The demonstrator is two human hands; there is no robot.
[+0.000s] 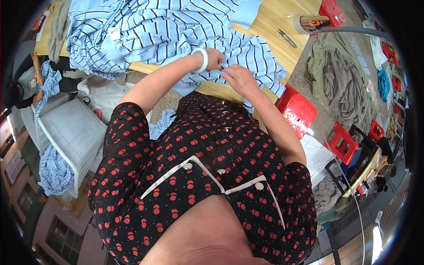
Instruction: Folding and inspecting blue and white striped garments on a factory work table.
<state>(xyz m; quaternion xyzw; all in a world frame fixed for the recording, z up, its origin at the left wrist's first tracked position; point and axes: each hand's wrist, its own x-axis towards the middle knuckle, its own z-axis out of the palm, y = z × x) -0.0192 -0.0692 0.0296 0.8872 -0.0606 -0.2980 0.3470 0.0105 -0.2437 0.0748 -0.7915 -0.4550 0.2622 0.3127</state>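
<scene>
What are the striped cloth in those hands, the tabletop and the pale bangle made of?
Striped cloth: soft, matt fabric, probably a knit, since it drapes in loose folds. Tabletop: wood or wood-look laminate, smooth; it shows yellowish grain. Bangle: smooth, perhaps stone, glass or plastic; its even, pale ring leaves that open.

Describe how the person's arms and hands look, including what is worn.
The left hand and right hand wear no gloves. The black sleeves, patterned with red round shapes, end near the elbows. A smooth, pale bangle circles the left wrist; the right shows none.
</scene>
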